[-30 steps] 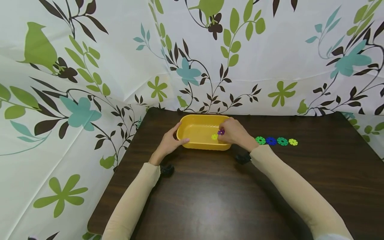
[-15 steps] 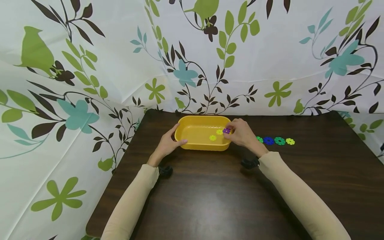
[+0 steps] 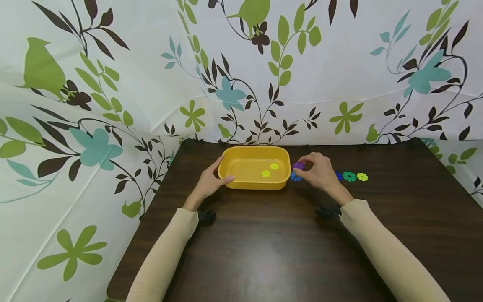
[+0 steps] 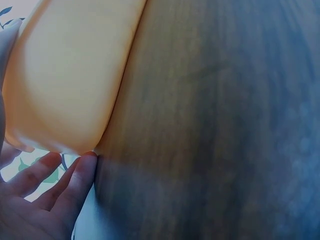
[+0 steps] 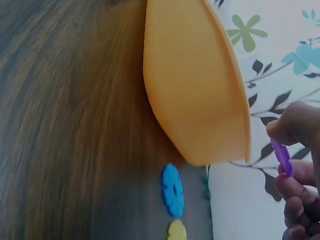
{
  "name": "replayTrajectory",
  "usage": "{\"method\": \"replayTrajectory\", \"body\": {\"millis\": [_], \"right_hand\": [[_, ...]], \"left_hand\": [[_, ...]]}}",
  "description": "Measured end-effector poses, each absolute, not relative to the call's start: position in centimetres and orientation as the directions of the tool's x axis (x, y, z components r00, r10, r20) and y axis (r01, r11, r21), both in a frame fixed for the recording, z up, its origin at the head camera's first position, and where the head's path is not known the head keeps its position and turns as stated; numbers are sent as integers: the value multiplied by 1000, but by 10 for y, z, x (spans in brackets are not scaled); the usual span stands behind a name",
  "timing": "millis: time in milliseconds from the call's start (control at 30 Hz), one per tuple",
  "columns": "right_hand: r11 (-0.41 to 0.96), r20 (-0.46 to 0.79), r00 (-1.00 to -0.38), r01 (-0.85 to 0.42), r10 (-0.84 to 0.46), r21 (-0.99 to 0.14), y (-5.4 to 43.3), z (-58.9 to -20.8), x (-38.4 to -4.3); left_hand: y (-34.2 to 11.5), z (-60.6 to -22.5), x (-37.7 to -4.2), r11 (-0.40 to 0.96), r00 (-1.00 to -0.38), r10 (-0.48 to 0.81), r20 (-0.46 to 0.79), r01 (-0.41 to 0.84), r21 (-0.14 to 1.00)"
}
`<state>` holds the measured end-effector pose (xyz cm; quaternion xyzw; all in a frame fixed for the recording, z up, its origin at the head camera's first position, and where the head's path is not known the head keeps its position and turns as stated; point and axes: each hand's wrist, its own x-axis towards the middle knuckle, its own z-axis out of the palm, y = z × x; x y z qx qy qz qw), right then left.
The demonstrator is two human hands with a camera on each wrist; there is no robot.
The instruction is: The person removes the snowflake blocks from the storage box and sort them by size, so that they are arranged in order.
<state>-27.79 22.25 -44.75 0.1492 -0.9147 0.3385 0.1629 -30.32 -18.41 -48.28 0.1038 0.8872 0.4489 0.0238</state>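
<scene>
My left hand (image 3: 208, 182) holds the left end of a yellow plastic basin (image 3: 256, 184), its thumb by the front rim. The left wrist view has fingertips (image 4: 86, 162) touching the basin's end. Two yellow flower-shaped discs (image 3: 274, 166) lie inside on the right. Just beyond the basin's right end, my right hand (image 3: 320, 171) pinches a purple flower-shaped disc (image 5: 282, 157) between thumb and fingers, raised off the table. Below it a light blue disc (image 3: 296, 176) lies flat beside the basin. A yellow disc (image 5: 177, 231) next to the blue one appears in the right wrist view.
Rightward along the same row lie a dark blue disc (image 3: 338, 176), a teal disc (image 3: 349, 176) and a yellow disc (image 3: 362, 177), the right hand partly covering the row. A leaf-patterned cloth (image 3: 151, 84) hangs behind the dark wooden table (image 3: 256, 243).
My right hand has lifted the purple disc out of the basin and carried it right, past the rim. The light blue disc has come into sight. The left hand stays on the basin.
</scene>
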Motion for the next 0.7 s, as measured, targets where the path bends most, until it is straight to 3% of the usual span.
{"method": "replayTrajectory", "body": {"millis": [700], "right_hand": [[795,459,-888,-271,11,-543,321,-469,-255]], "left_hand": [[-183,-483,-303,591,-981,192,37,146,794]]}}
